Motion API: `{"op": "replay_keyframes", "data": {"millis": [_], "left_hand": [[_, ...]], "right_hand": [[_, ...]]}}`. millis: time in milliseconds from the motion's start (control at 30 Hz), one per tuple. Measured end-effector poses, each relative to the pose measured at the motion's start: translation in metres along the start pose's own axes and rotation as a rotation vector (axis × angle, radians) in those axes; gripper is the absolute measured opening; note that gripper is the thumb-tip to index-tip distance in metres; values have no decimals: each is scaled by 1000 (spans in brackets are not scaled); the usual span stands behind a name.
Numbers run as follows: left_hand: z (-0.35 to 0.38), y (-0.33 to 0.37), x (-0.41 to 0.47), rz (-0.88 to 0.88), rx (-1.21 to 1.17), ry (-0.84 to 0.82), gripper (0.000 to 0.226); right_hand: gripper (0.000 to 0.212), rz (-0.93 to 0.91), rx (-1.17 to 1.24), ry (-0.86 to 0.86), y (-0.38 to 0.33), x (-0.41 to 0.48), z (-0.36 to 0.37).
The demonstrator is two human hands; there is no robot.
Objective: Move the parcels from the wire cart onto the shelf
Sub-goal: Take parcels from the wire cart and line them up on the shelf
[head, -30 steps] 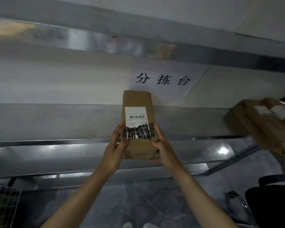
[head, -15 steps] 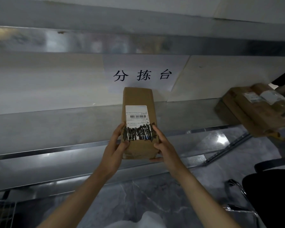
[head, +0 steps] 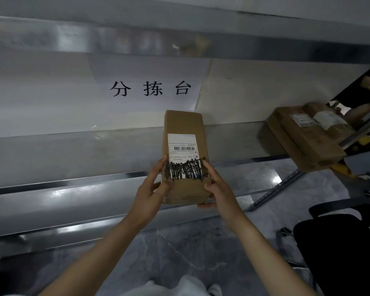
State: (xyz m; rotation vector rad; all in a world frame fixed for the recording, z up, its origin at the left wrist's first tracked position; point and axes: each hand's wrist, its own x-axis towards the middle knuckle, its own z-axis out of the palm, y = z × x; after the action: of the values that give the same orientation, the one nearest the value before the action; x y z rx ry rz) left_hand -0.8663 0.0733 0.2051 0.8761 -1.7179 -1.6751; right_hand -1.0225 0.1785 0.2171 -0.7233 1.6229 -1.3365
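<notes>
Head view, looking forward and down at a long metal shelf [head: 73, 159] that runs left to right across the scene, against a pale wall. A white paper sign [head: 150, 88] with three large black characters is fixed to the wall above it. At the right end of the shelf lies a stack of brown parcels [head: 303, 142], turned at an angle. A black chair [head: 340, 253] sits low on the right, on a grey marbled floor [head: 179, 242].

In the centre, a narrow brown cardboard parcel [head: 184, 124] is held over the shelf. Its long axis points straight away from the person: the far end reaches toward the wall, below the sign, and the near end overhangs the shelf's front edge. Whether it rests on the shelf surface cannot be told.

The left hand [head: 150, 195] grips the near left side and the right hand [head: 220, 193] grips the near right side, with the parcel between them.

A white shipping label [head: 182, 146] faces up, barcode toward the far end, black scribble across its near part.
</notes>
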Motion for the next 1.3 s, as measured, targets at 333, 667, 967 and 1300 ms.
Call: {"op": "replay_keyframes", "data": {"millis": [333,667,967,1300], "left_hand": [[121,8,-4,-25,12,54,49],[227,12,1,-34,45,16,51],[273,18,31,0,80,-15,49],[302,12,92,-21,22,-58,55]], "right_hand": [[55,-33,-27,-29,2,-23,-114],[51,-51,-8,18,14,-41,-218],[51,-61,-16,55,18,-25,-268],[57,-28,-65,50,8,23,-312]]}}
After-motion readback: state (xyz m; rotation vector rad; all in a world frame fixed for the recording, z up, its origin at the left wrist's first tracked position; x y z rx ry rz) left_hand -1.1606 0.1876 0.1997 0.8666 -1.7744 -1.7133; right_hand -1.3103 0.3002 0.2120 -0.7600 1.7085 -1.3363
